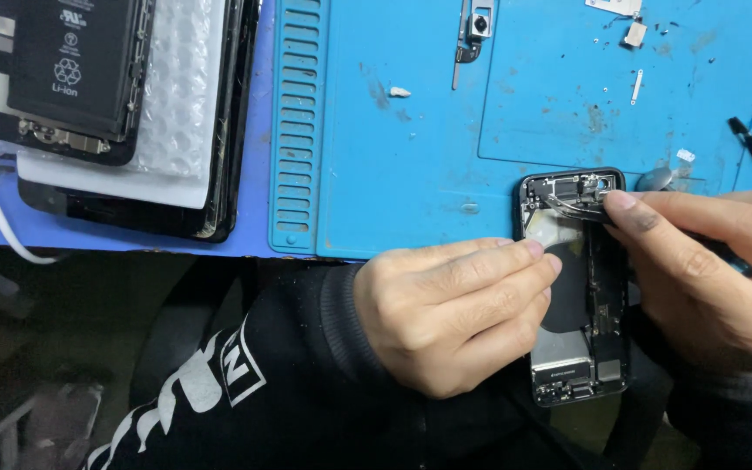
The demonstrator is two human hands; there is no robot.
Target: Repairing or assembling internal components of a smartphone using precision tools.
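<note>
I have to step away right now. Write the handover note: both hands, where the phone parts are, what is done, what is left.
Left hand: steadies the opened phone housing at its left edge, fingers lying across it.
Right hand: fingertips on a thin cable at the housing's top end; grip unclear.
Parts: housing overhangs the near edge of the blue repair mat. Camera module and small loose bits lie at the mat's far side. Battery sits far left.
Done: housing open, internals exposed.
Left: cable not yet free.
</note>
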